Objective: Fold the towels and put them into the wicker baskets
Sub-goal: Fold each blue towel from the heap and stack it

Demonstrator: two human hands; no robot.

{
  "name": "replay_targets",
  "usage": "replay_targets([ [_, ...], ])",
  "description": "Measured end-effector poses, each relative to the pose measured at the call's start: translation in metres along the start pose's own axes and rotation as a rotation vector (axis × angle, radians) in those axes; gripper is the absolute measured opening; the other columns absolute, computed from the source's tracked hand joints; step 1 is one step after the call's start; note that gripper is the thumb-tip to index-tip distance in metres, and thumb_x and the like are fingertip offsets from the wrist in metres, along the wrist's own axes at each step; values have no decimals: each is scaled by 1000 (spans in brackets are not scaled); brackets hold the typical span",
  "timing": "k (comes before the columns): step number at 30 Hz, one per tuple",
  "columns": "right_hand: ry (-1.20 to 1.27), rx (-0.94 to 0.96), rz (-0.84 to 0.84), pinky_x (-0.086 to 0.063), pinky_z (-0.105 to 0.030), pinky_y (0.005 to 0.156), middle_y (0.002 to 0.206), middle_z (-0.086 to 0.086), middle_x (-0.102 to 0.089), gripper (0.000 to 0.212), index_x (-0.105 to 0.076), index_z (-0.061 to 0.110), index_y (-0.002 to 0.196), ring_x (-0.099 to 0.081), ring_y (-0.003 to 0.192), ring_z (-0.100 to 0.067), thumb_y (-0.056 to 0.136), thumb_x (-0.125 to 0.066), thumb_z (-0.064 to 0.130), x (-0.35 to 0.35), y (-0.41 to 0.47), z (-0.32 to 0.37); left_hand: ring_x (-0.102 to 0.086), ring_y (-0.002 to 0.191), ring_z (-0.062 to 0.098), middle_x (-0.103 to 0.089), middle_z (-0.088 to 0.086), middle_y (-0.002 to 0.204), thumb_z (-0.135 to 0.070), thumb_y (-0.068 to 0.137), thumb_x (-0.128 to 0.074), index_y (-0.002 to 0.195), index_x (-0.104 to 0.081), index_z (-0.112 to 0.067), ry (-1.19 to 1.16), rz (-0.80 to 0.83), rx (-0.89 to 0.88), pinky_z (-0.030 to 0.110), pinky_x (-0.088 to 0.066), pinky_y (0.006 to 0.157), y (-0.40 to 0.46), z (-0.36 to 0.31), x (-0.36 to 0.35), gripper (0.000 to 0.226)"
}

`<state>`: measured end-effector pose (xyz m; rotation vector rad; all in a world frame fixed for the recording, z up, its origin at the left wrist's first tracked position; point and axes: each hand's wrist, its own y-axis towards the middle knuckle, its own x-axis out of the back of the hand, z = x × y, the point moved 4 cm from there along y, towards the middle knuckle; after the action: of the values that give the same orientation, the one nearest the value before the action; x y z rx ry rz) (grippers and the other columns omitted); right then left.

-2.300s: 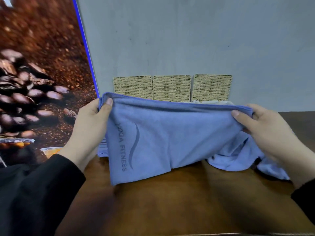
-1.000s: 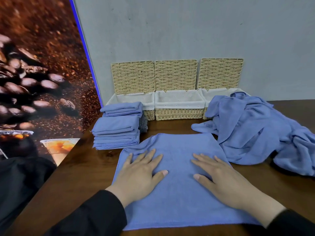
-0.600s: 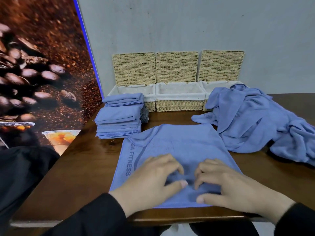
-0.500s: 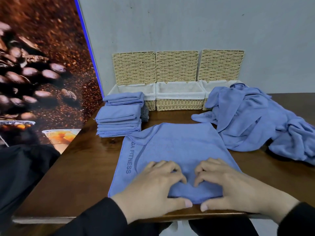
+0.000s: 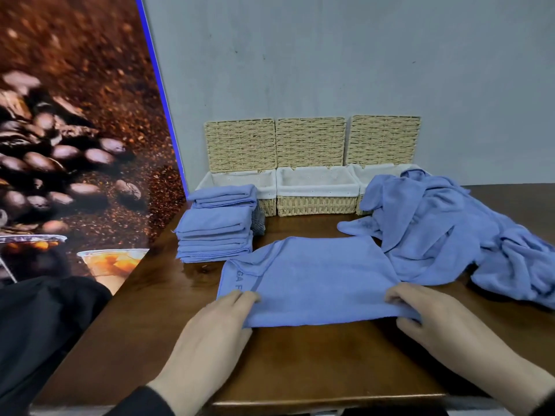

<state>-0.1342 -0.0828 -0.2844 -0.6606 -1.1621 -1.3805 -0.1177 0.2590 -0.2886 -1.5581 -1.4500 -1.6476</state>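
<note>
The towel [image 5: 306, 277] lies flat on the table [image 5: 300, 361], and its near edge, which half a second ago sat bunched under both hands at the table's front lip, is now lifted and carried away from the person, so that a doubled band runs across the near side. The left hand [image 5: 219, 322] pinches the near left corner, thumb under and fingers over the cloth; the right hand [image 5: 432, 313] pinches the near right corner in the same way, so both grips are narrow and closed on the fabric. This reads as the start of a fold in half, front edge going toward the far edge. The printed lettering along the left side is partly covered by the turned layer. A stack [image 5: 216, 232] of folded towels stands at the left, just in front of the left basket [image 5: 264, 187]; the middle basket [image 5: 316, 193] shows only its white lining, and the right basket [image 5: 372, 172] is partly hidden by the heap [image 5: 450, 232] of unfolded towels. Judging by that heap and the baskets, much of the task remains, with none of the towels seen in a basket yet.
</note>
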Motion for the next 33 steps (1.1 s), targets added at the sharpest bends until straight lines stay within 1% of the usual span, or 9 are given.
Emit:
replay_targets([
  [4,351,-149,-74,-39,-35,57,68,1,-65,39,-63,45,90,-50,54,-18,88,-66,6,18,3,-8,-54,68,3,-61,-20,77,-3,81,-66,85,-55,-35,-372,-29,170,17,-39,63,4,20,19,34],
  [7,446,-165,-67,-35,-30,61,71,1,-66,38,-66,40,93,-50,60,-21,91,-60,2,28,8,-11,-40,57,6,-53,-13,63,-6,85,-62,84,-58,-32,-503,167,71,23,-32,58,10,14,25,27],
  [9,429,-133,23,-43,-27,68,81,8,-70,36,-68,39,97,-61,71,-15,92,-63,4,25,11,-11,-49,64,7,-63,-10,73,-30,87,-64,86,-67,-31,-558,348,18,25,-38,63,14,13,28,3],
  [13,297,-40,380,-50,-48,91,98,4,-69,29,-67,32,113,-65,94,-21,90,-73,47,24,14,-8,-68,98,5,-75,-12,100,-54,101,-45,94,-77,-23,-579,498,0,32,-50,93,29,17,30,45],
  [16,300,52,498,-47,-42,88,102,3,-69,60,-69,27,112,-64,95,-18,86,-54,79,31,23,1,-66,97,6,-73,-12,99,-49,102,-48,96,-74,-24,-465,476,-46,37,-49,93,39,22,21,37],
  [19,235,65,488,-48,-35,95,107,10,-70,59,-71,31,104,-64,101,-8,94,-35,77,31,38,11,-62,106,-1,-68,-21,109,-37,100,-59,103,-74,-31,-397,482,-146,26,-46,98,46,19,10,17],
  [24,156,142,485,-39,-18,103,125,32,-54,15,-64,44,113,-52,118,9,100,-57,47,-2,67,32,-48,117,-11,-62,-25,122,-39,98,-59,112,-73,-32,-255,426,-222,21,-36,103,56,19,-5,21],
  [29,205,140,514,-22,6,96,137,47,-36,46,-55,49,131,-29,126,30,88,-70,55,-20,74,28,1,142,-9,2,-28,156,-63,97,-45,155,-21,-46,-37,470,7,33,-6,123,59,35,-15,65],
  [33,229,148,469,-20,9,94,137,50,-34,43,-55,51,131,-25,124,35,90,-66,58,-20,70,26,-20,148,-1,-22,-25,161,-64,97,-41,155,-22,-43,-41,279,58,29,-17,121,58,41,-13,65],
])
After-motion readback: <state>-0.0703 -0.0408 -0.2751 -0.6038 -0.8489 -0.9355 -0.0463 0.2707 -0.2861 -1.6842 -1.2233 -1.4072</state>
